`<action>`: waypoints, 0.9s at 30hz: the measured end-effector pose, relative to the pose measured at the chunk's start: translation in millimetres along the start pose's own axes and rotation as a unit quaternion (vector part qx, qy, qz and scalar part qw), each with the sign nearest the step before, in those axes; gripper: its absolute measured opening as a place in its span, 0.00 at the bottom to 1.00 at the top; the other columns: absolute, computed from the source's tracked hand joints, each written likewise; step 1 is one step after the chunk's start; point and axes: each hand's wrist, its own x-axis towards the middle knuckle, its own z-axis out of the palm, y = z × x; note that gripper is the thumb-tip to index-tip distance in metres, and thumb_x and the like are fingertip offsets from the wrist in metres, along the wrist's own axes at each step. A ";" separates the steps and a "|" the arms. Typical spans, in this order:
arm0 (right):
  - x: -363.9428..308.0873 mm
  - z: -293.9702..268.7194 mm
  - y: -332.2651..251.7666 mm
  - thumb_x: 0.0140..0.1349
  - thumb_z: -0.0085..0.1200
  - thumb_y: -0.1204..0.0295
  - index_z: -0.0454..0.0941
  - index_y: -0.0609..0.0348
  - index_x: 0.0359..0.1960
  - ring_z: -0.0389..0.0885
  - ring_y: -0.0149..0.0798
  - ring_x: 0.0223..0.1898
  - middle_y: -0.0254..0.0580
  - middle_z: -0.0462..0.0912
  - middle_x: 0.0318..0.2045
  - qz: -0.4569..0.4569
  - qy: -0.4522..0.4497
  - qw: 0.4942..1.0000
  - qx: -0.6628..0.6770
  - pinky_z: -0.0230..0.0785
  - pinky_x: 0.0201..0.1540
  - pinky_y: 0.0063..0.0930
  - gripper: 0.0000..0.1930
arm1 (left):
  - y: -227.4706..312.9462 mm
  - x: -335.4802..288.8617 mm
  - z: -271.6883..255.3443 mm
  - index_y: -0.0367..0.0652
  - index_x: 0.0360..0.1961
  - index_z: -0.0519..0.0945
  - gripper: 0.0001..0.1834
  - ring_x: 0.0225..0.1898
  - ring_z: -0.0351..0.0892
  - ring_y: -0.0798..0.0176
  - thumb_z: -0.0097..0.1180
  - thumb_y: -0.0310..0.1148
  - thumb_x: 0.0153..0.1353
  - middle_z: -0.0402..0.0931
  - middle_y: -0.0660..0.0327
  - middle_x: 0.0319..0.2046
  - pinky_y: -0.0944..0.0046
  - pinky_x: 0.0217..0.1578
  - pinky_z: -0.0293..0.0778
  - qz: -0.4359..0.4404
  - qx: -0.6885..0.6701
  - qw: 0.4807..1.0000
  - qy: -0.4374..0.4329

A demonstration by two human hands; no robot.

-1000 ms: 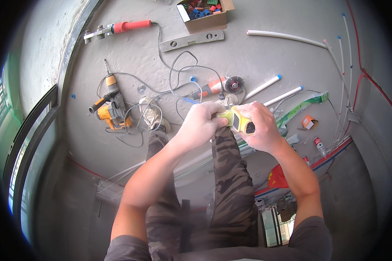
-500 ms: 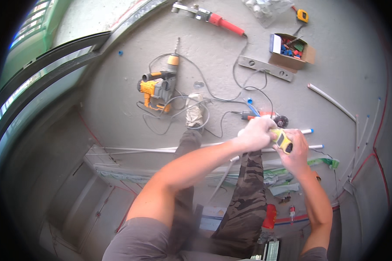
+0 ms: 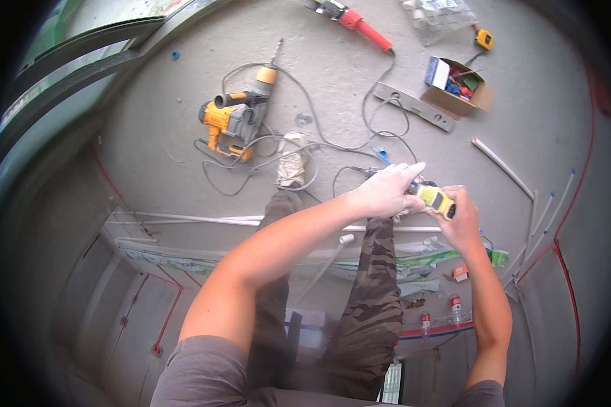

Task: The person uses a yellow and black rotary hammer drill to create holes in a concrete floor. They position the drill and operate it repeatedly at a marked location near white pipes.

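- Uncurled left hand (image 3: 385,192) since earlier frame, now spread at left end of yellow-green handheld tool (image 3: 436,201).
- Grasping it in right hand (image 3: 464,222).
- Apparently mid-handling: not yet set down.

The dark-panelled, yellow-green handheld device (image 3: 436,201) sits tilted in the right hand (image 3: 464,218).

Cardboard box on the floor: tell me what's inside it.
Small blue, red and green pieces show through the open top of the cardboard box. Whatever lies beneath them or low behind the near wall is covered and cannot be seen.
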 end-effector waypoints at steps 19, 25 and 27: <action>-33.4 102.0 -29.3 0.59 0.71 0.76 0.75 0.63 0.59 0.78 0.60 0.64 0.59 0.79 0.61 0.241 -0.044 0.969 0.011 0.71 0.67 0.46 0.27 | -165.4 -158.4 -287.2 0.34 0.53 0.82 0.14 0.51 0.90 0.41 0.54 0.29 0.69 0.88 0.39 0.47 0.45 0.50 0.84 -0.400 0.415 0.815 0.062; -17.9 132.8 -189.5 0.60 0.72 0.73 0.80 0.66 0.60 0.87 0.48 0.55 0.53 0.86 0.52 0.272 -0.035 0.927 0.257 0.79 0.60 0.41 0.26 | -19.8 -254.6 -283.1 0.34 0.47 0.76 0.13 0.45 0.89 0.35 0.56 0.26 0.62 0.87 0.38 0.38 0.41 0.48 0.82 -0.370 0.348 0.852 0.125; -1.7 149.1 -228.3 0.58 0.74 0.72 0.74 0.64 0.70 0.85 0.50 0.61 0.57 0.82 0.62 0.280 -0.026 0.906 0.316 0.80 0.62 0.42 0.36 | 27.5 -290.3 -281.9 0.35 0.44 0.74 0.12 0.42 0.88 0.33 0.58 0.28 0.60 0.86 0.38 0.36 0.39 0.46 0.81 -0.361 0.286 0.874 0.155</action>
